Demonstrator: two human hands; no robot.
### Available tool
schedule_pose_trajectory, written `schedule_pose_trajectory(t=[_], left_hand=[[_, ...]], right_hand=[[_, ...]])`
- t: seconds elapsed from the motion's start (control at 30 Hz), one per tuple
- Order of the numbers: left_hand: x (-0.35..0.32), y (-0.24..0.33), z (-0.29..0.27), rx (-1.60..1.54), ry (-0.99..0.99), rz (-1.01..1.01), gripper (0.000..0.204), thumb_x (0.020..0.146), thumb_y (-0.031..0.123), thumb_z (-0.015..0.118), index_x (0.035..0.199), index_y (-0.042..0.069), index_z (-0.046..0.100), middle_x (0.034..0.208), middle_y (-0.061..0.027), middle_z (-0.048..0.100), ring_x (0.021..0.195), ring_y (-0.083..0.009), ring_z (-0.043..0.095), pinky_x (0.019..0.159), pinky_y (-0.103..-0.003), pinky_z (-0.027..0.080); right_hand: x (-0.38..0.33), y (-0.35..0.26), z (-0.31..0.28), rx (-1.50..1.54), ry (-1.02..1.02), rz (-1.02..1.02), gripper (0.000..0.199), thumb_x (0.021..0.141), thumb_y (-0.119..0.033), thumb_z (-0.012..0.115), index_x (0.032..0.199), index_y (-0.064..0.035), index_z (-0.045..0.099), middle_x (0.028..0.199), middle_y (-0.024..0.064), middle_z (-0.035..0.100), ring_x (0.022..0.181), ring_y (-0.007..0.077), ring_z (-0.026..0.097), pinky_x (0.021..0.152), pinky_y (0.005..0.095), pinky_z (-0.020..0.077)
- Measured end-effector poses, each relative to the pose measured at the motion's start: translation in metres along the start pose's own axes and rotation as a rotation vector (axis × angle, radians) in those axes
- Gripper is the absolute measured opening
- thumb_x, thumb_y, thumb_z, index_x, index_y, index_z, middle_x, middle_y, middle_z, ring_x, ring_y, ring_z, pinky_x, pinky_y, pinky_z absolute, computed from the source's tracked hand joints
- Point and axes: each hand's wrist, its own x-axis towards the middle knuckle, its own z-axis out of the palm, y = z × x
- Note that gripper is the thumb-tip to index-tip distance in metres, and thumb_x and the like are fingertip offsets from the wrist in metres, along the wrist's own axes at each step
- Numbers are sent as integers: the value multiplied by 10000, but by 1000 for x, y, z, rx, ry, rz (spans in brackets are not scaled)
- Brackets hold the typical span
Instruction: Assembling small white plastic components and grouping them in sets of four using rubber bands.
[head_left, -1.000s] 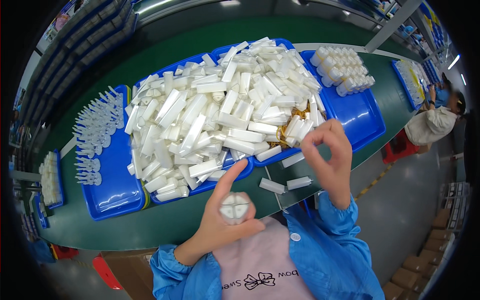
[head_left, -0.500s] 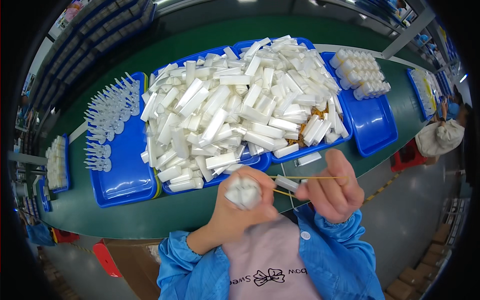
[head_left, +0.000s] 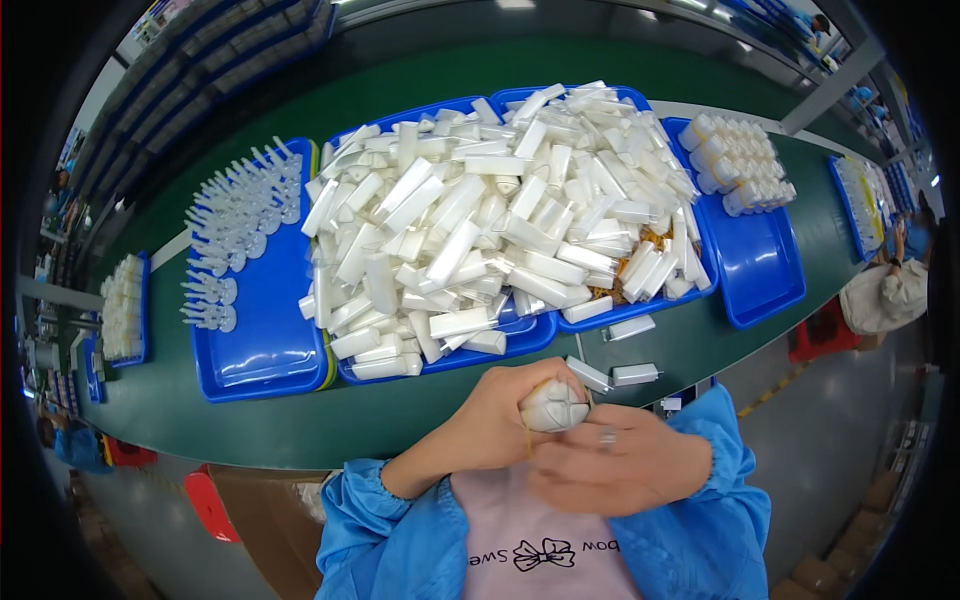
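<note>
Close to my chest, my left hand [head_left: 488,418] is closed around a bundle of white plastic pieces [head_left: 553,408], whose grouped ends face up. A thin yellow rubber band [head_left: 528,438] runs down the bundle's near left side toward my right fingers. My right hand [head_left: 615,460], a ring on one finger, lies against the bundle with its fingers curled and slightly blurred; its fingertips are partly hidden. Past the hands, a few loose white pieces [head_left: 635,375] lie on the green table near its front edge.
Blue trays [head_left: 450,368] in the middle carry a large heap of white pieces, with orange-yellow bands [head_left: 655,240] among them. On the left, a blue tray [head_left: 260,345] holds clear stemmed parts [head_left: 235,215]. Banded white bundles [head_left: 740,165] stand in a right-hand tray [head_left: 750,265]. Another person [head_left: 885,290] is at far right.
My right hand has moved left to the bundle, and the band stretched between my hands now lies close against it. The bundle has shifted right and slightly nearer.
</note>
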Motion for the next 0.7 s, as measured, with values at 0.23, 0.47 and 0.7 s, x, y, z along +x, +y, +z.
schedule_pose_trajectory(t=[0.23, 0.47, 0.7], left_hand=[[-11, -8, -1, -811, -64, 61, 628, 579, 395, 883, 928, 94, 456, 730, -29, 504, 637, -149, 533, 500, -266, 447], [-18, -10, 0, -1274, -122, 37, 761, 731, 824, 391, 846, 76, 470, 678, -50, 506, 551, -166, 505, 442, -279, 400], [-21, -4, 1, -1070, -31, 51, 775, 846, 759, 244, 813, 35, 521, 617, -90, 524, 503, -175, 500, 433, -281, 395]], right_hand=[[-35, 11, 1, 259, 3, 426, 281, 643, -176, 748, 893, -99, 646, 835, 36, 567, 748, 230, 550, 650, 345, 427], [-49, 13, 22, 1294, 434, 62, 138, 805, -134, 711, 803, 4, 716, 659, 89, 620, 793, 272, 652, 1035, 497, 348], [-56, 5, 45, 2066, 744, 156, 122, 843, 3, 565, 923, 53, 643, 953, 245, 629, 734, 358, 639, 818, 537, 504]])
